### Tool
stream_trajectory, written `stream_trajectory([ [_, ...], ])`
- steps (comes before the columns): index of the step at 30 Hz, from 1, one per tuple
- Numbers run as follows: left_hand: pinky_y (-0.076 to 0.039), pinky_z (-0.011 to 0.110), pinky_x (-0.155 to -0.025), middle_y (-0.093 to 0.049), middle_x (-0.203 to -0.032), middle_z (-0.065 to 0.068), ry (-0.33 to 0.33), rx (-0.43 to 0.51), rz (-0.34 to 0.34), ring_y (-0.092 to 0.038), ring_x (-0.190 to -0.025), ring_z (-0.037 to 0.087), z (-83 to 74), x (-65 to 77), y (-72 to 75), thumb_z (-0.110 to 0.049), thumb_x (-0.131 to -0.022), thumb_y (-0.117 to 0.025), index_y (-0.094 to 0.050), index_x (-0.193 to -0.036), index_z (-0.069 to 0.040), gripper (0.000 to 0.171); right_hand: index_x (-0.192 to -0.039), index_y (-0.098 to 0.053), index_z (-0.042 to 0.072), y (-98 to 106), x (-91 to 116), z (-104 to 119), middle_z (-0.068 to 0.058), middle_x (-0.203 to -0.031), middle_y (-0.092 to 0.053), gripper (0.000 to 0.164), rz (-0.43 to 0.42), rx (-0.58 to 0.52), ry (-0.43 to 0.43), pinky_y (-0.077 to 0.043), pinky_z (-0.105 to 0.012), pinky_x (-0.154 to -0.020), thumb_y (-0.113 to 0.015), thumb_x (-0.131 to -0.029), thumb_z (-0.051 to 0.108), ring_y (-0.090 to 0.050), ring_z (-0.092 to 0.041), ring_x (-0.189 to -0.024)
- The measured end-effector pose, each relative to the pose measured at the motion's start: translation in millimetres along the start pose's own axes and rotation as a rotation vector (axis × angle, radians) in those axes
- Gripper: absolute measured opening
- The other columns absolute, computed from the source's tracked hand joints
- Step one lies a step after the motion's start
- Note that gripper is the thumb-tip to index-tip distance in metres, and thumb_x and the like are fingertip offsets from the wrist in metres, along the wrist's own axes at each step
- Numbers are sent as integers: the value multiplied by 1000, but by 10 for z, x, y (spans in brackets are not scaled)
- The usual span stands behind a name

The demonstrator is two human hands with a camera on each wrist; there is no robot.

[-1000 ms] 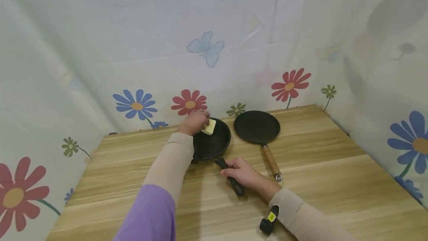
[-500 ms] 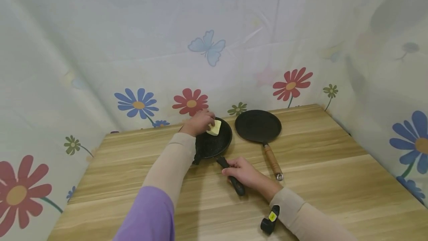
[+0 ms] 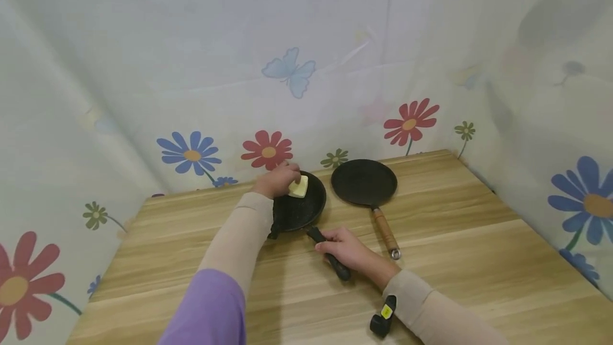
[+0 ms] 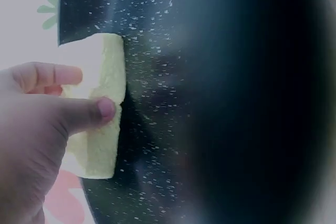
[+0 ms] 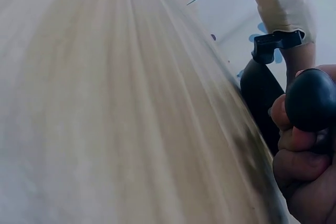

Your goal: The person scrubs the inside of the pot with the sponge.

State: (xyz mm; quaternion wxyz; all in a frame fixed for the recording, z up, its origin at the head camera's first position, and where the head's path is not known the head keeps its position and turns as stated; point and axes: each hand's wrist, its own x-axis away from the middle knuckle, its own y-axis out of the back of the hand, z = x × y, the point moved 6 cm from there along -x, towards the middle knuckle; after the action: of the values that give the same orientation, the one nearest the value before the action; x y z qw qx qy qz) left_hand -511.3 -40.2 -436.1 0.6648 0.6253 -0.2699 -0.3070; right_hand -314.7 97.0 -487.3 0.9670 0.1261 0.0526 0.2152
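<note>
My left hand [image 3: 278, 180] pinches a pale yellow sponge [image 3: 299, 187] between thumb and fingers, inside a black frying pan [image 3: 306, 209]. Seen from the left wrist, the sponge [image 4: 107, 72] has its long edge right at the pan's inner surface [image 4: 152, 177], which is dotted with small white specks. Down at the front, my right hand [image 3: 346, 249] grips the pan's black handle [image 3: 339, 269]. In the right wrist view the fingers [image 5: 299, 166] curl around that handle, whose rounded end [image 5: 310, 100] points at the camera.
A flat black griddle pan [image 3: 364, 181] with a wooden handle [image 3: 384, 230] lies right of the frying pan. Both are on a wood-grain table [image 3: 460, 249]. Behind and beside the table hangs a pale sheet [image 3: 230, 68] printed with flowers and butterflies.
The left hand and sponge shifted slightly right in the pan, then back left. The right hand keeps its grip on the handle. The whole head view has shifted a little.
</note>
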Motion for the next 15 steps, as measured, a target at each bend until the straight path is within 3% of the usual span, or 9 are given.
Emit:
stream_trajectory([
  [4, -47, 37, -100, -61, -113, 5, -17, -89, -29, -52, -108, 25, 7, 5, -34, 3, -81, -81, -76, -106, -10, 29, -91, -66, -10, -24, -12, -11, 3, -59, -55, 21, 6, 9, 7, -40, -20, -52, -61, -95, 10, -48, -7, -51],
  [11, -43, 40, -97, -59, -101, 2, -151, -232, -138, -49, -94, 23, -111, -12, 0, 10, -92, -62, -73, -88, -12, 25, -90, -63, -13, -8, 10, -2, 3, -59, -53, 25, -3, -8, -14, -40, -21, -52, -60, -95, 11, -47, -9, -51],
  [15, -42, 41, -99, -60, -102, 1, -156, -259, -175, -49, -95, 23, -97, -21, 25, 11, -93, -60, -74, -86, -13, 29, -91, -64, -13, -4, 6, 46, 3, -60, -54, 26, 9, -8, -13, -40, -20, -53, -61, -95, 13, -48, -8, -52],
])
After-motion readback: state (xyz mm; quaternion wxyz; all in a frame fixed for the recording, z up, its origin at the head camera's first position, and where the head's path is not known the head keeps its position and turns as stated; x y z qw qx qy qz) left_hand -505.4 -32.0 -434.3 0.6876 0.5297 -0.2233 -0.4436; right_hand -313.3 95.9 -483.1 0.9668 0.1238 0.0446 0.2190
